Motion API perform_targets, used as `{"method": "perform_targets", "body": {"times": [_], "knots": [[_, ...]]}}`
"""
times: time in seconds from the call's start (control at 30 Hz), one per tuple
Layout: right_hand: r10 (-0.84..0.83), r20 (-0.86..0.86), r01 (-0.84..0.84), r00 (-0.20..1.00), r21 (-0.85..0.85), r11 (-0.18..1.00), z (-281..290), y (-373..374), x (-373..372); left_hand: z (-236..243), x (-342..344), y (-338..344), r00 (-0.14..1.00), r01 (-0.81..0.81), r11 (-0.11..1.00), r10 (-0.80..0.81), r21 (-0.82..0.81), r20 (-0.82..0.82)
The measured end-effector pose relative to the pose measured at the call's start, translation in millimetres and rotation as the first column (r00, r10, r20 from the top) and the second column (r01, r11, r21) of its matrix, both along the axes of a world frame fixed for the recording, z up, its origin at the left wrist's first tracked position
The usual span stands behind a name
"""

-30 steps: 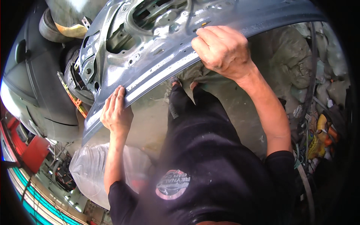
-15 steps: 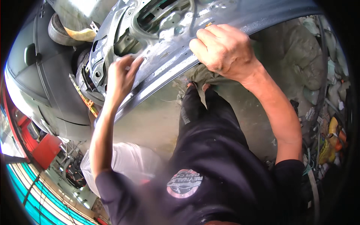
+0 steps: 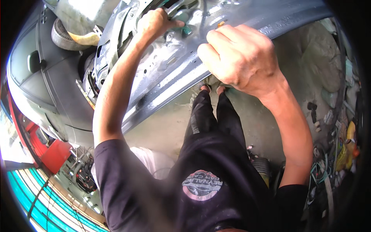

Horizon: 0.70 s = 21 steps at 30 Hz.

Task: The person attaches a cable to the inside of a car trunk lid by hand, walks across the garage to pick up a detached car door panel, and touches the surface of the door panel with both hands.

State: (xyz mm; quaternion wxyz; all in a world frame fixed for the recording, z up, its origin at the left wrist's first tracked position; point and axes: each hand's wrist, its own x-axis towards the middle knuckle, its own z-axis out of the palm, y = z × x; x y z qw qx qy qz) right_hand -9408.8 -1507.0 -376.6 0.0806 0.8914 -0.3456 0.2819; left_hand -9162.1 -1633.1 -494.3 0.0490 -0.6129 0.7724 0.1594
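Note:
A grey car door, its inner side full of cut-outs and wet-looking, lies across the top of the view. My left hand is over the inner metal beside a large opening, thumb stretched out to the right; its other fingers are mostly hidden. At the door's near lower edge my right hand is closed in a fist, knuckles toward me. Whatever lies inside that fist is hidden. Just beyond its knuckles a small orange-yellow piece shows against the door.
A dark grey car stands at the left, with a tyre near it. A whitish plastic-like cover is near my left elbow. Covered bulky material and scattered scraps line the right side. My feet are on the floor below the door.
My left hand has moved up and right, from the door's near left part to the inner opening. The right fist has shifted slightly right and stays closed.

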Motion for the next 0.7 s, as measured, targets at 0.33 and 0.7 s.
{"method": "perform_targets", "body": {"times": [0.33, 0.7], "knots": [[0.007, 0.004, -0.007, 1.000, 0.010, 1.000, 0.9, -1.0, 4.0, 5.8, 54.2, 87.2, 0.999, 0.003, 0.999, -0.002, 0.038, -0.040], [0.041, 0.064, -0.037, 0.997, -0.062, 0.997, -6.6, -8.5, 6.4, -6.0, 25.3, 41.9, 0.929, 0.166, 0.756, -0.335, -0.633, -0.157]]}}
